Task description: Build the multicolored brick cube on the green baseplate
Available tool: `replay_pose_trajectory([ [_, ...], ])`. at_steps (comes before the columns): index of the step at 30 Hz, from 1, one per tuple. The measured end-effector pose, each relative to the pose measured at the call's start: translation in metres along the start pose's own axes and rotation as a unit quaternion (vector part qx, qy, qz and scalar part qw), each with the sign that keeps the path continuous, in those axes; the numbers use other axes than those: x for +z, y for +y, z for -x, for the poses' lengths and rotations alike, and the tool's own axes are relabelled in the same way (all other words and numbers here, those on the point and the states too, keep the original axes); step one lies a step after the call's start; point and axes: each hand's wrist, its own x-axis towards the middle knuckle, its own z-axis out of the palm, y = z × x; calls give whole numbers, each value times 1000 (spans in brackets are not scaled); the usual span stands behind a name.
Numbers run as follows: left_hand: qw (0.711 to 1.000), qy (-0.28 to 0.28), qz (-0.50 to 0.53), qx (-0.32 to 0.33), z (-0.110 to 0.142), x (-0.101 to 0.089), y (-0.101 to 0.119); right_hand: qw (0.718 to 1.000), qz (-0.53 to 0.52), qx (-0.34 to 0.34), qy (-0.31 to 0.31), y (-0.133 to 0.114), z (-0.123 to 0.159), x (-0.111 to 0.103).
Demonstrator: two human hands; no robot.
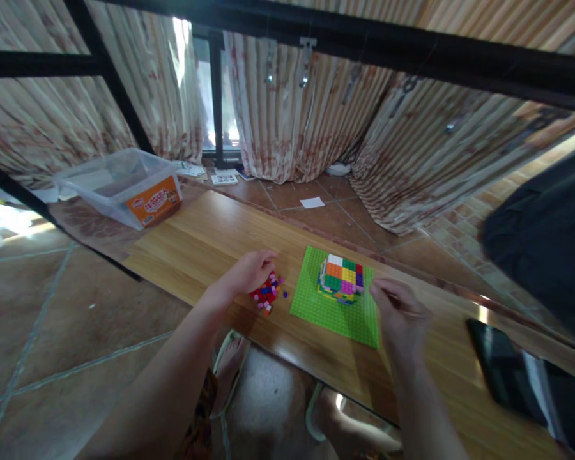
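Observation:
A block structure (341, 276) of many-coloured toy bricks stands on a green studded baseplate (311, 311) on the wooden table. Its top is a patchwork of white, green, orange, yellow, red, purple and pink. To the left of the plate lies a pile of small loose bricks (267, 292), mostly red, with pink, blue and orange ones. Just above the pile's far left side is my left hand (250, 271), fingers loosely bent and apart. At the plate's right edge, my right hand (402, 313) has its fingers pinched together; whatever is between them is too small or blurred to make out.
A clear plastic bin (119, 185) with an orange label stands at the table's far left end. On the right lies a dark phone or tablet (503, 364)-like slab beside another dark item. A black metal bar (316, 41) crosses above the table, before striped curtains (287, 115).

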Motion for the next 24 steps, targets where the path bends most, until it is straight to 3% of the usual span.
replay_pose_trajectory([
  [3,1000,-4,2,-10,1,-1,2,999,0,-34,-27,-13,8,9],
  [8,1000,-4,10,-15,1,1,1,965,43,-104,-235,-31,36,37],
  [11,1000,-2,15,-8,2,1,1,941,56,-118,-313,-36,50,52],
  [19,1000,-3,9,-14,7,-3,2,907,125,-126,-382,-44,70,76],
  [24,1000,-5,5,-5,8,-4,2,899,148,-153,-382,-42,83,90],
])
